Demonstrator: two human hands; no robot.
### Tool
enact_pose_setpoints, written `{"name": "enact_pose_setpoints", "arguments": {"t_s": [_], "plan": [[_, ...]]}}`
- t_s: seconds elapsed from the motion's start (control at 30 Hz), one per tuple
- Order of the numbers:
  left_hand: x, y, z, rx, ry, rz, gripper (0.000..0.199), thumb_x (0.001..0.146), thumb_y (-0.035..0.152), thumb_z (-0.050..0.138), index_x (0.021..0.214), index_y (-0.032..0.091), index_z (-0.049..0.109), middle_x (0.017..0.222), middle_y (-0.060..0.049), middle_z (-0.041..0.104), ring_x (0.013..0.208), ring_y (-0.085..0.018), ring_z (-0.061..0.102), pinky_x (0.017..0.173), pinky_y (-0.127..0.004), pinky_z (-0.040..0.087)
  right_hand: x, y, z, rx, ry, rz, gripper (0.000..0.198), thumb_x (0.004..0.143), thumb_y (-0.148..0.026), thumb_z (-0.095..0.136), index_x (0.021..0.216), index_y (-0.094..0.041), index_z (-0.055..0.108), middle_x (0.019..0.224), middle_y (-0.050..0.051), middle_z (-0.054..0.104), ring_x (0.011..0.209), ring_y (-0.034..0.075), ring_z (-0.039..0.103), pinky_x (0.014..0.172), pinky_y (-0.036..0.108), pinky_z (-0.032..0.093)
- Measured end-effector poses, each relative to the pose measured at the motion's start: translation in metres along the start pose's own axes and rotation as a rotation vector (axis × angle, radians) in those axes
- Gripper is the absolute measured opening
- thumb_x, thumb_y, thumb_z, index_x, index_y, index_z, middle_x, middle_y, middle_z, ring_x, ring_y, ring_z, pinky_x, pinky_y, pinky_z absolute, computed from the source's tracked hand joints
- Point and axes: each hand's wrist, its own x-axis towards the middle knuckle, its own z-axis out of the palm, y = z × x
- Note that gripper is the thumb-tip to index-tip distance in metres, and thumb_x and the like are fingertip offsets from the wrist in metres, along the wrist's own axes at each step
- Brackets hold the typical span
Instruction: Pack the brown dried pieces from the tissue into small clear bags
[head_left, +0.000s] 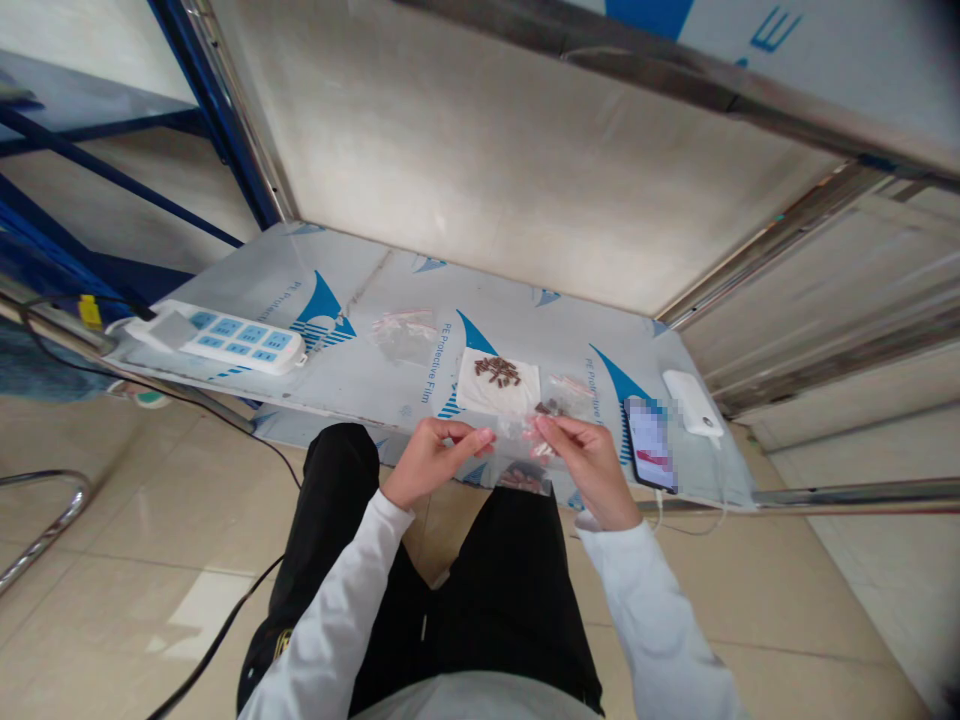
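My left hand (439, 458) is closed in a pinch at the left top edge of a small clear plastic bag (523, 480). At the bag's right top edge, the fingers of my right hand (592, 465) pinch it. Small brown pieces show through the bag's lower part, which hangs at the shelf's front edge above my lap. Just beyond my hands lies a white paper tissue (517, 402) with a loose pile of short brown pieces (498, 372) on it. Another clear bag (574, 393) lies to the right of the tissue, partly behind my right fingers.
Several flat clear bags (406, 335) lie on the film-covered shelf (382, 385). A white power strip (225, 338) is at the left. On the right are a phone (649, 450) and a white power bank (691, 402) with cables. A metal-edged upper shelf (637, 75) overhangs the back.
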Motion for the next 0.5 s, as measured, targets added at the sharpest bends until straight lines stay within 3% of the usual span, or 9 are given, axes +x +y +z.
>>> {"name": "enact_pose_setpoints", "arguments": {"t_s": [0.13,0.2,0.27,0.33,0.4,0.5], "plan": [[0.006,-0.023,-0.020,0.128,0.198,-0.086,0.038,0.083,0.048,0.054,0.077,0.017,0.074,0.074,-0.005,0.074,0.070,-0.019,0.067,0.067,-0.026,0.050,0.055,0.033,-0.042,-0.131,0.344,0.009,0.058,0.072,-0.055,0.066,0.112,-0.013,0.062,0.081,0.010,0.073,0.050,0.017,0.060,0.050,0.030,0.048],[0.014,-0.035,-0.034,0.247,0.312,-0.123,0.036,0.083,0.048,0.054,0.080,0.017,0.073,0.076,-0.005,0.074,0.072,-0.019,0.068,0.066,-0.027,0.049,0.079,0.053,-0.065,-0.332,0.457,0.027,0.062,0.070,-0.059,0.063,0.109,-0.011,0.062,0.081,0.013,0.071,0.056,0.020,0.062,0.058,0.036,0.050],[0.027,-0.045,-0.047,0.400,0.449,-0.159,0.032,0.082,0.044,0.055,0.088,0.016,0.072,0.083,-0.007,0.074,0.074,-0.020,0.068,0.070,-0.028,0.049,0.093,0.068,-0.081,-0.529,0.552,-0.010,0.063,0.070,-0.060,0.061,0.106,-0.008,0.062,0.087,0.017,0.069,0.075,0.026,0.064,0.075,0.044,0.049],[0.046,-0.052,-0.060,0.569,0.612,-0.207,0.034,0.083,0.039,0.055,0.103,0.015,0.068,0.093,-0.009,0.072,0.078,-0.021,0.067,0.076,-0.030,0.049,0.094,0.076,-0.088,-0.714,0.634,-0.108,0.063,0.074,-0.059,0.057,0.108,-0.006,0.061,0.098,0.021,0.066,0.096,0.031,0.059,0.090,0.050,0.042],[0.067,-0.058,-0.073,0.704,0.742,-0.271,0.043,0.085,0.039,0.053,0.119,0.013,0.058,0.110,-0.013,0.066,0.092,-0.024,0.065,0.086,-0.034,0.046,0.084,0.076,-0.085,-0.843,0.670,-0.220,0.062,0.079,-0.057,0.052,0.114,-0.006,0.057,0.109,0.022,0.061,0.107,0.032,0.053,0.094,0.050,0.040],[0.094,-0.065,-0.093,0.791,0.785,-0.450,0.057,0.081,0.040,0.059,0.127,0.008,0.048,0.129,-0.023,0.051,0.114,-0.034,0.055,0.092,-0.042,0.043,0.054,0.070,-0.067,-0.814,0.623,-0.296,0.055,0.082,-0.051,0.050,0.119,-0.010,0.055,0.114,0.019,0.059,0.105,0.030,0.053,0.088,0.047,0.044]]}}
